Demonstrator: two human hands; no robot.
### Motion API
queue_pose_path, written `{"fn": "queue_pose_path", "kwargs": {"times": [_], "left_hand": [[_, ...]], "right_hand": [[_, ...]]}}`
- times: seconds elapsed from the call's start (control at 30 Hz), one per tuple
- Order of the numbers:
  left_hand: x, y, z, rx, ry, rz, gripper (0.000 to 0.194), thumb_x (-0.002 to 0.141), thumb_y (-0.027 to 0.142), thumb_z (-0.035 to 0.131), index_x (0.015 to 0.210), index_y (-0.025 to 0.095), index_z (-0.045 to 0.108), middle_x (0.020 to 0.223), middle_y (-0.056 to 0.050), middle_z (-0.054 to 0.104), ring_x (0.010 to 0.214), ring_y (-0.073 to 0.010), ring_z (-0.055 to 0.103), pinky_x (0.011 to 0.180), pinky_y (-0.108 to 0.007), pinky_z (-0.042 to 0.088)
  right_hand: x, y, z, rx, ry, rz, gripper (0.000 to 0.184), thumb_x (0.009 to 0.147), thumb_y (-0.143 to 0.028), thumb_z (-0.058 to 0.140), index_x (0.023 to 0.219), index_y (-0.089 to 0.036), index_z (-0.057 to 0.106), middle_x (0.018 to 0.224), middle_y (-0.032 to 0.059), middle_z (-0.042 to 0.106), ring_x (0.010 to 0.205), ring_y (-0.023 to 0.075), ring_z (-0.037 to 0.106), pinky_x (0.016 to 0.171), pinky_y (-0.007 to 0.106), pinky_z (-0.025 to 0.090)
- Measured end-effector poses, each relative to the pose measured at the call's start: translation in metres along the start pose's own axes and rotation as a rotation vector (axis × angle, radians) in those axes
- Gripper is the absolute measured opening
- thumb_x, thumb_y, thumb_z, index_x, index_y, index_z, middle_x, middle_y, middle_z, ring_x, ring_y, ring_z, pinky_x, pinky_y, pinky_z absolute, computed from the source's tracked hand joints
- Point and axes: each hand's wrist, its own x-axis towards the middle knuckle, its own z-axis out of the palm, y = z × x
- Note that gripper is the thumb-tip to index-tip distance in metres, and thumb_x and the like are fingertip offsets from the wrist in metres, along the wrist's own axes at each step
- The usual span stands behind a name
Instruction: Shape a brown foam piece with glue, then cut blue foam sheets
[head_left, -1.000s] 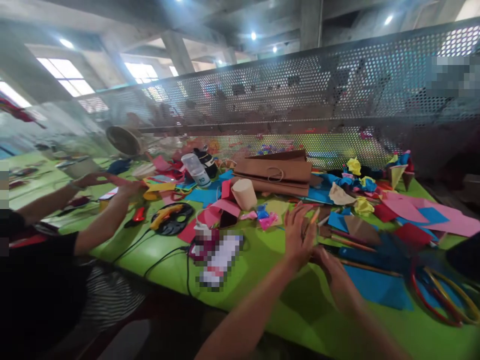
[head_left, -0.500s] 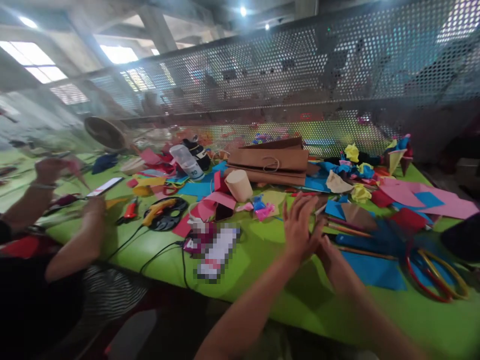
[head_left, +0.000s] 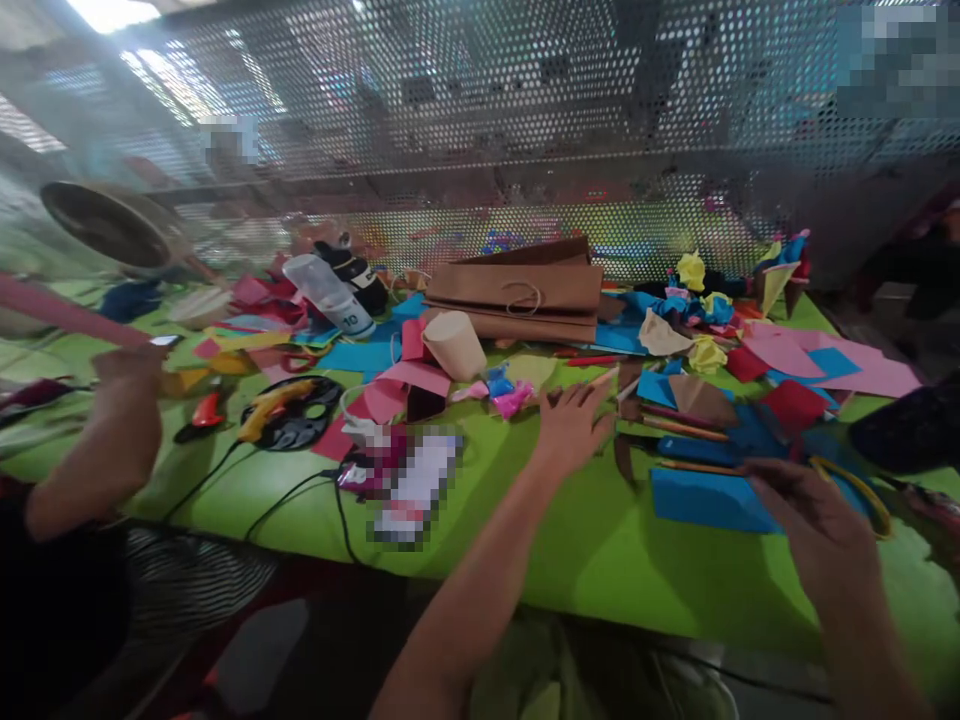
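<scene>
My left hand lies palm down on the green table, fingers spread, beside scraps of coloured paper. Close to its fingertips are a crumpled pink and blue piece and a yellow-green sheet. My right hand pinches the right end of a wooden pencil, which lies over a blue sheet of paper. Behind the right hand, a yellow loop handle is partly hidden. Another pencil and a dark blue strip lie just beyond the held one.
A folded brown sheet, a cardboard tube and a clear plastic cup stand along the back. A yellow glue gun, its cord and a phone lie left. A co-worker's arm reaches in, holding pink paper. A perforated screen rises behind.
My hands were together and have moved apart. The left now rests flat on the table; the right has gone right to the pencil's end. The view has tilted down.
</scene>
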Motion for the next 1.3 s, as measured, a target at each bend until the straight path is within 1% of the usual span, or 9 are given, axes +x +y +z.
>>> {"fn": "queue_pose_path", "kwargs": {"times": [0.1,0.2,0.33,0.5,0.73,0.87,1.07,1.17,1.3], "left_hand": [[0.000,-0.004,-0.007,0.035,0.065,-0.075,0.054,0.104,0.043,0.051,0.156,0.035,0.042,0.153,-0.008,0.058,0.149,-0.0340,0.043,0.122,-0.077,0.005],[-0.001,0.000,-0.011,0.013,0.117,-0.059,0.051,0.102,0.038,0.055,0.153,0.035,0.048,0.154,-0.008,0.057,0.153,-0.0345,0.037,0.124,-0.075,0.005],[-0.008,0.016,-0.008,-0.048,0.072,0.060,0.050,0.103,0.039,0.054,0.152,0.038,0.048,0.156,-0.004,0.055,0.153,-0.0316,0.038,0.127,-0.070,0.010],[-0.003,0.035,0.003,-0.043,-0.072,0.194,0.044,0.105,0.041,0.047,0.148,0.035,0.052,0.159,-0.001,0.053,0.152,-0.0259,0.039,0.129,-0.062,0.014],[0.065,0.052,0.023,0.037,-0.102,0.111,0.055,0.102,0.041,0.052,0.155,0.027,0.045,0.157,-0.009,0.053,0.144,-0.0293,0.047,0.122,-0.056,0.033],[0.091,0.058,0.035,0.092,-0.117,0.087,0.054,0.095,0.039,0.063,0.146,0.024,0.055,0.141,-0.013,0.064,0.133,-0.0330,0.055,0.116,-0.055,0.038],[0.098,0.058,0.033,0.071,-0.111,0.049,0.034,0.090,0.026,0.067,0.124,0.020,0.068,0.130,-0.014,0.069,0.128,-0.0341,0.057,0.108,-0.050,0.044],[0.098,0.052,0.024,0.032,-0.111,0.007,0.022,0.092,0.024,0.064,0.112,0.021,0.071,0.118,-0.011,0.074,0.118,-0.0302,0.064,0.101,-0.042,0.049],[0.095,0.040,0.008,-0.008,-0.066,-0.088,0.022,0.094,0.024,0.059,0.114,0.022,0.068,0.111,-0.009,0.076,0.106,-0.0278,0.069,0.091,-0.038,0.053]], "right_hand": [[-0.012,0.029,-0.025,-0.343,-0.118,-0.312,0.025,0.091,-0.045,0.064,0.109,-0.035,0.077,0.107,0.0041,0.080,0.100,0.0333,0.071,0.093,0.052,0.051],[-0.017,0.053,-0.041,-0.598,-0.187,-0.573,0.039,0.090,-0.026,0.053,0.121,-0.033,0.075,0.121,0.0045,0.079,0.108,0.0363,0.070,0.100,0.058,0.049],[-0.021,0.066,-0.042,-0.769,-0.149,-0.647,0.034,0.096,-0.025,0.050,0.118,-0.028,0.077,0.120,0.0047,0.080,0.109,0.0355,0.070,0.101,0.057,0.049],[-0.019,0.057,-0.025,-0.706,-0.243,-0.710,0.025,0.103,-0.030,0.054,0.111,-0.029,0.077,0.110,0.0016,0.082,0.104,0.0281,0.072,0.094,0.046,0.054],[-0.003,0.048,-0.014,-0.855,-0.268,-0.612,0.030,0.100,-0.034,0.058,0.124,-0.025,0.072,0.126,0.0083,0.076,0.115,0.0335,0.068,0.099,0.052,0.053],[-0.001,0.052,-0.017,-0.924,-0.289,-0.528,0.036,0.098,-0.038,0.060,0.130,-0.026,0.069,0.132,0.0103,0.071,0.115,0.0342,0.068,0.098,0.051,0.054],[-0.001,0.043,-0.021,-0.913,-0.306,-0.415,0.047,0.094,-0.045,0.060,0.137,-0.026,0.066,0.135,0.0129,0.070,0.121,0.0382,0.067,0.101,0.055,0.052],[-0.001,0.034,-0.021,-0.835,-0.334,-0.358,0.049,0.091,-0.046,0.059,0.139,-0.038,0.065,0.131,0.0091,0.073,0.118,0.0406,0.069,0.095,0.059,0.055],[0.019,0.026,-0.034,-0.800,-0.337,-0.338,0.042,0.094,-0.044,0.056,0.135,-0.046,0.066,0.125,0.0044,0.076,0.114,0.0357,0.072,0.095,0.051,0.058]]}}
